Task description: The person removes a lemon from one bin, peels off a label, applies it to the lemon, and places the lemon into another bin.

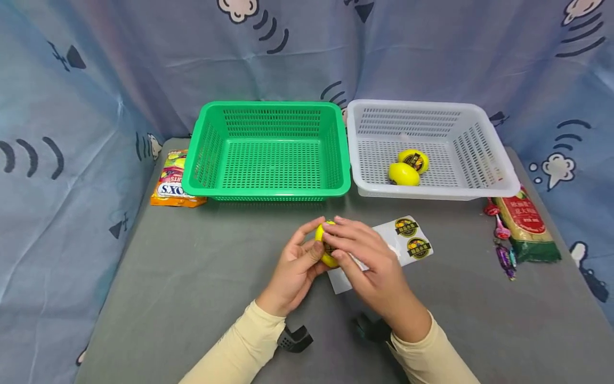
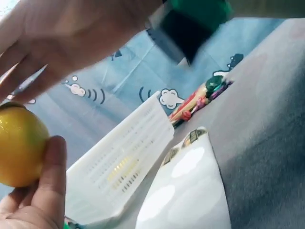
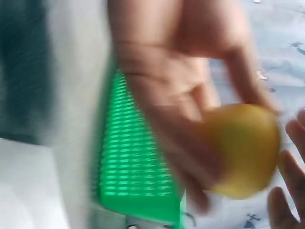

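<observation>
In the head view my left hand grips a yellow lemon near the middle of the table, its thumb curled against the side. A dark round sticker sits on the lemon's face. My right hand lies over the fruit with extended fingers at the sticker. Seen from the left wrist, those straight fingers reach the top of the lemon. In the blurred right wrist view, the right fingertips are beside the lemon. A white sticker sheet with two round black-and-gold stickers lies partly under the right hand.
A green basket stands at the back. Beside it, a white basket holds two lemons, at least one with a sticker. An orange snack bag lies at left; a pasta bag and wrapped candies lie at right.
</observation>
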`<state>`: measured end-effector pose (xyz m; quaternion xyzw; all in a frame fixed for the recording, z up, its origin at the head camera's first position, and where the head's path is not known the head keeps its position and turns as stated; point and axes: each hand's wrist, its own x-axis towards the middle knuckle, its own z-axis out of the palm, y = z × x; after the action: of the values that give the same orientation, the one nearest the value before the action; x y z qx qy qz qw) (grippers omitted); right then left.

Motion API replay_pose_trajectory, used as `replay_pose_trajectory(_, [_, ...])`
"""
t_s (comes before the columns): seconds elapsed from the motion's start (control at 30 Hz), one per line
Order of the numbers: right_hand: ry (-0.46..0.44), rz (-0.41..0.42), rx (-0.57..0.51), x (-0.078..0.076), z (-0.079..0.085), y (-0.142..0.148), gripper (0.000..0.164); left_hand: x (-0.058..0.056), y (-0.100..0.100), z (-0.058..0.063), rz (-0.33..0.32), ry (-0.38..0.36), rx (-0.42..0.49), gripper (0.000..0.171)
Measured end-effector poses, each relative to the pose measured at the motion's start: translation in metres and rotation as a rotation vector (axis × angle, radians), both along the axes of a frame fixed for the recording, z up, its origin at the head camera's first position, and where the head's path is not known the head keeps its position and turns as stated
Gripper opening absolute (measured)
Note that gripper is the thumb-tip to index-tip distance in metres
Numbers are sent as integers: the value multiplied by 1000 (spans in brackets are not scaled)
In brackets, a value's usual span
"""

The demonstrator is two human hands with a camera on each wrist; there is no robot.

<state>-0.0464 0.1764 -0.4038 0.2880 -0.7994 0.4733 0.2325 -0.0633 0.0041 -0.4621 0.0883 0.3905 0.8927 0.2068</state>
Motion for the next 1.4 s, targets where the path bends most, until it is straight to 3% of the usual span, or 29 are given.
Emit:
replay_pose_trajectory(0.1, [0, 66, 134, -7, -15, -3, 43, 2, 4, -1, -4, 17, 46, 66])
replay_pose_trajectory(0.2, [-39, 41, 213, -11, -25, 0, 45, 4, 8, -2, -16, -7, 78, 60])
replay_pose_trajectory(0.37, [-142, 3, 251, -14, -31, 10, 55, 6, 11, -4, -77, -46, 80, 77])
replay_pose_trajectory(0.47, [-174, -26, 274, -13, -34, 16, 72, 5, 10, -3, -119, -47, 39, 83])
replay_pose_trajectory(0.57, [-195, -40, 311, -9, -37, 19, 102, 2, 7, -3, -126, -23, -20, 83])
replay_pose_trajectory(0.63, [-219, -33, 318, -6, -36, 20, 122, 1, 4, -2, -111, 14, -60, 77])
replay_pose_trajectory(0.7, [-245, -17, 288, -2, -35, 20, 129, 0, 3, -1, -94, 55, -91, 68])
replay_pose_trajectory(0.8, [-241, -22, 232, 2, -30, 17, 112, -2, 3, 0, -58, 89, -127, 50])
replay_pose_trajectory(0.93, [-213, -73, 170, 7, -27, 9, 58, -3, 6, -3, 7, 95, -158, 34])
replay_pose_trajectory(1.0, [-222, -112, 133, 8, -28, 2, 45, -2, 7, -5, 40, 128, -174, 34])
replay_pose_trajectory(1.2, [-251, -245, 46, 7, -36, -14, 38, -1, 8, -7, 125, 280, -235, 34])
replay_pose_trajectory(1.4, [-225, -289, 116, 8, -44, -17, 40, -1, 4, -6, 136, 281, -260, 43])
